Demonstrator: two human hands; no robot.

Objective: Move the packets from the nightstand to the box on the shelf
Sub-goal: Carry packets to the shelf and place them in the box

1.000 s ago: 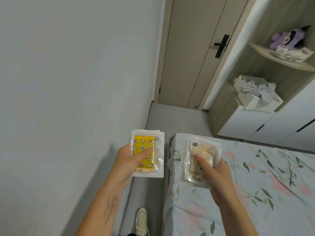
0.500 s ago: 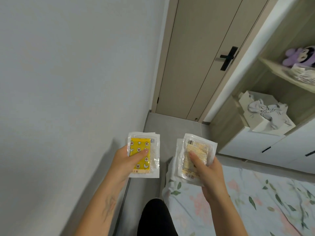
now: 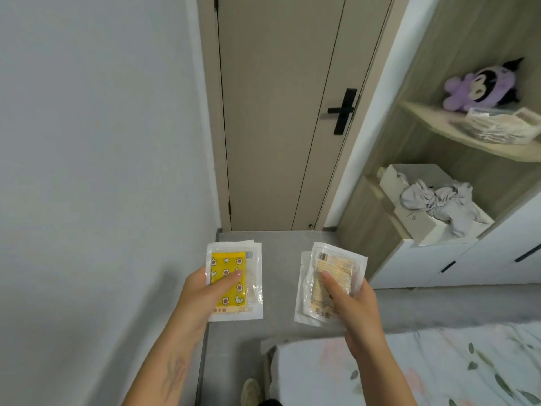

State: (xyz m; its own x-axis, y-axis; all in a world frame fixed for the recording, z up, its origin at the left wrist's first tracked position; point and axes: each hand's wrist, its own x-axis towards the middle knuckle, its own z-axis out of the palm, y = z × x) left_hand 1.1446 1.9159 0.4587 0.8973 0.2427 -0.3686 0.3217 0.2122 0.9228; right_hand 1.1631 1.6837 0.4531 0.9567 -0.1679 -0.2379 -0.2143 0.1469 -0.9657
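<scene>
My left hand (image 3: 196, 303) grips a clear packet with a yellow patterned insert (image 3: 234, 281), with more white-edged packets stacked behind it. My right hand (image 3: 358, 313) holds a clear packet with a beige insert (image 3: 332, 276), also with another packet behind. Both are held up over the grey floor. At the right, a shallow box (image 3: 497, 127) with packets in it sits on the upper wooden shelf (image 3: 430, 117), beside a purple plush toy (image 3: 483, 85). The nightstand is out of view.
A white box with crumpled grey cloth (image 3: 436, 200) sits on the lower shelf. A closed beige door with a black handle (image 3: 342, 111) is straight ahead. The bed with floral sheets (image 3: 409, 367) lies at the lower right, a grey wall at the left. My shoe (image 3: 251, 391) shows below.
The view has moved forward along the bed toward the door and shelves, so the shelf and its boxes appear larger. Both hands keep their packets.
</scene>
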